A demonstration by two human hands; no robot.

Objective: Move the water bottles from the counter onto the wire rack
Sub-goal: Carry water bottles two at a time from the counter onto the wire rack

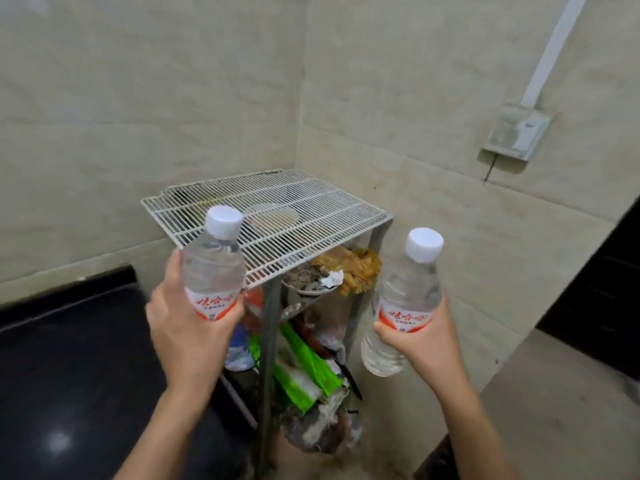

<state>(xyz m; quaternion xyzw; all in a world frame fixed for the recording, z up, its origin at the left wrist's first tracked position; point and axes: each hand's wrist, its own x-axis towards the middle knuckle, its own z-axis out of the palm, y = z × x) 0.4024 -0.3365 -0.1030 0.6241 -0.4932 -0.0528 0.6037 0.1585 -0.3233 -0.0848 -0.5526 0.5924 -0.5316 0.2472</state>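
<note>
My left hand [183, 327] grips a clear water bottle [213, 268] with a white cap and a red and white label, held upright in front of the near left edge of the wire rack [298, 202]. My right hand [420, 344] grips a second, matching bottle [403, 296], tilted slightly and held in the air to the right of the rack, lower than its top. The rack's white wire top shelf stands in the corner of the tiled walls, with nothing standing on top.
A black counter [69, 358] lies at the lower left, beside the rack. Below the top shelf sit a bowl, bags and green packets [304, 368]. A wall socket box [516, 135] is on the right wall. A dark door edge shows at the far right.
</note>
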